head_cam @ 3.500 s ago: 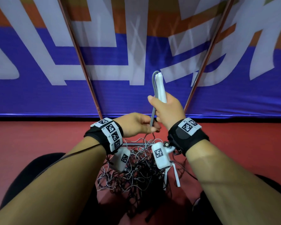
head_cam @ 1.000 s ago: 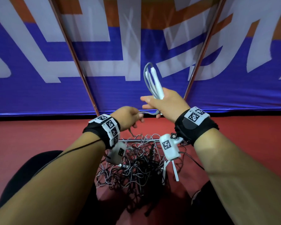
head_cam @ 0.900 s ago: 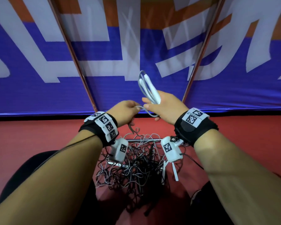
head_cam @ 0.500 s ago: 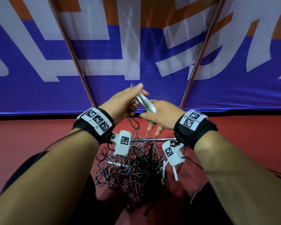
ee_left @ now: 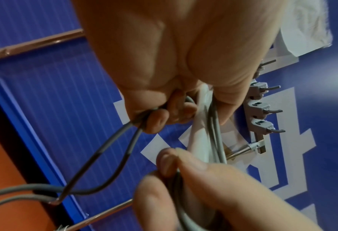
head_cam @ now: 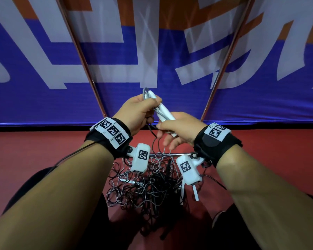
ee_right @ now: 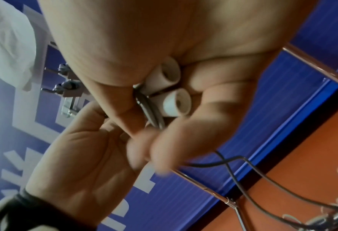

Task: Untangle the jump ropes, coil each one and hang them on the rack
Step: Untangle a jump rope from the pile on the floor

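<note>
So the grey rope (head_cam: pixel 153 103) is up in the air between both hands, folded into a few loops alongside its two white handles (head_cam: pixel 164 110). The left hand (head_cam: pixel 136 112) is curled round the top of the bundle, cord and handle tips together, and in the left wrist view it also has a stray loop of cord pinched under the little finger. The right hand (head_cam: pixel 177 129) has the handle ends tucked in its palm with thumb and forefinger on them, the other fingers hanging loose. A tail of cord runs from the bundle down to the pile (head_cam: pixel 148 192).

Looks to me like the coiling step for this one rope, not finished. That tail has to come free of the mess first. Next move is probably pulling the rest up gently, adding loops, then wrapping so the coil holds.

The pile on the red floor (head_cam: pixel 34 154) below the hands is a proper knot of grey and black cords, with more white handles poking out near its right side. It sits round a thin metal bar (head_cam: pixel 173 154). The hook rack (ee_left: pixel 260 109) is on the blue banner (head_cam: pixel 116 73) behind, hooks bare in the wrist views. Two slanted poles (head_cam: pixel 83 56) cross in front of the banner, so the reach has to go between or round them.
</note>
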`<state>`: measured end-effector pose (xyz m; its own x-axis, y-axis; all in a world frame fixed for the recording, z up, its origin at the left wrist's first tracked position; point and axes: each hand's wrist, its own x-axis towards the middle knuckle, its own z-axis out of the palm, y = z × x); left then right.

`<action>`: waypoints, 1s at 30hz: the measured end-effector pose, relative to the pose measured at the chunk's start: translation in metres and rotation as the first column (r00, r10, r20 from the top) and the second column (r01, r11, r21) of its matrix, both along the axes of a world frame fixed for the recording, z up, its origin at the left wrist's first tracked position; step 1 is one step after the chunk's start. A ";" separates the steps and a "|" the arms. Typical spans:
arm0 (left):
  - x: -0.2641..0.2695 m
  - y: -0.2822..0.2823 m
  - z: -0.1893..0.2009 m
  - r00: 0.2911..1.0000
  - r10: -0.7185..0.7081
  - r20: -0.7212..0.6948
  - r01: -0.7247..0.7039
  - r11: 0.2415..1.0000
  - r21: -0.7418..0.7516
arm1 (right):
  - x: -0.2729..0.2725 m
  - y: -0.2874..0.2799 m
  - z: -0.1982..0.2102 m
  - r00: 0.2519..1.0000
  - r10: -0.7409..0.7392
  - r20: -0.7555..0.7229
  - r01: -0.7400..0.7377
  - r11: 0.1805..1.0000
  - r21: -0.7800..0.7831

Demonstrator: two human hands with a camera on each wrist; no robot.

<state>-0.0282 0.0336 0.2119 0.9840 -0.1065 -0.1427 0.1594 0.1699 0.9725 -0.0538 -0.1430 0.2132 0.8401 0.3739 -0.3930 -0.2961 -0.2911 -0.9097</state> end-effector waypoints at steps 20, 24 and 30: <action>-0.021 -0.007 -0.001 0.812 -0.525 0.254 0.112 0.567 0.816 | 0.006 -0.006 -0.020 0.957 0.290 0.028 -0.134 0.525 -0.840; -0.020 -0.008 0.000 0.782 -0.544 0.302 -0.027 0.456 0.890 | 0.011 -0.013 -0.013 0.993 0.098 0.058 -0.018 0.637 -0.771; -0.025 -0.020 -0.009 0.856 -0.512 0.074 -0.009 0.128 0.992 | 0.012 -0.006 -0.013 0.996 0.020 0.083 0.051 0.645 -0.763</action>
